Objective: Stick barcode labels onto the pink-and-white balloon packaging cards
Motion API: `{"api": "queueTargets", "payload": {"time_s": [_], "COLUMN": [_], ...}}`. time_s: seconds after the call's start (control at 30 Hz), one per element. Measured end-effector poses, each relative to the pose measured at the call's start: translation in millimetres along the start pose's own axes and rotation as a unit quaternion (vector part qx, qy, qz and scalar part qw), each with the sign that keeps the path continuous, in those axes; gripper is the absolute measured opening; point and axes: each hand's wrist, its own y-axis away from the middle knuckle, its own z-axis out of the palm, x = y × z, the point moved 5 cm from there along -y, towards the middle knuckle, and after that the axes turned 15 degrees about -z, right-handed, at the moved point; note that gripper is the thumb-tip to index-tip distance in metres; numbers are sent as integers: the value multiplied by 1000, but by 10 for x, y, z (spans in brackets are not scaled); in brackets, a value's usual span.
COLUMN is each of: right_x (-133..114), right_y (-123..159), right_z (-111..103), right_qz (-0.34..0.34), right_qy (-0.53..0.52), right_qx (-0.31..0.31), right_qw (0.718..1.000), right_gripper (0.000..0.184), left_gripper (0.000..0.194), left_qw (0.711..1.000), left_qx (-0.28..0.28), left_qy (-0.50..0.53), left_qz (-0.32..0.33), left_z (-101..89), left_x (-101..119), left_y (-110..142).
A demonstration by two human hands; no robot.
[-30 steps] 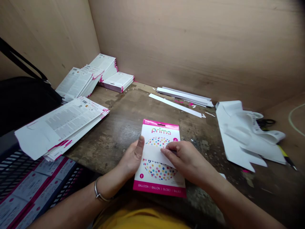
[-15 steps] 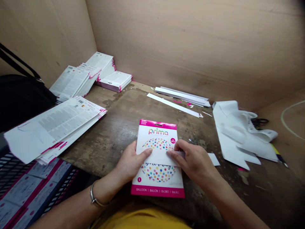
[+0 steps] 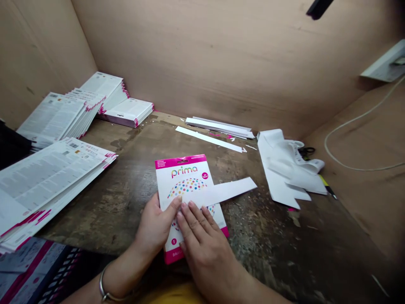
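Observation:
A white and pink balloon packet (image 3: 186, 171) marked "prima", with a dotted balloon picture, lies in front of me near the table's front edge. Across its middle runs a white paper strip (image 3: 232, 191), whose free end sticks out past the packet's right side. My left hand (image 3: 158, 221) grips the packet's left edge, thumb on top by the strip's left end. Over the packet's lower half my right hand (image 3: 202, 236) lies flat, fingers stretched out, fingertips at the strip's lower edge. Its palm hides part of the balloon picture.
Several stacks of printed cards (image 3: 53, 173) stand at the left and back left. More white strips (image 3: 218, 126) lie along the back wall. White sheets (image 3: 281, 169), scissors (image 3: 306, 151) and a yellow-black cutter (image 3: 328, 186) are at the right. A basket (image 3: 60, 270) sits lower left.
My right hand has let go of the strip's right part and moved down-left, now flat on the packet. The strip's right end now points out and up. The view has swung right.

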Motion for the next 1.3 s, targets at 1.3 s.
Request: {"api": "queueTargets", "payload": {"time_s": [1.3], "right_x": [625], "right_y": [484], "right_z": [192], "right_qz": [451], "right_qy": [-775], "right_qx": [248], "right_qw": [365], "right_gripper": [55], "left_gripper": [50], "left_qw": [913], "left_qx": [-268], "left_qy": [193], "left_qz": [-240], "left_z": [215], "left_x": [-198], "left_y": [194]}}
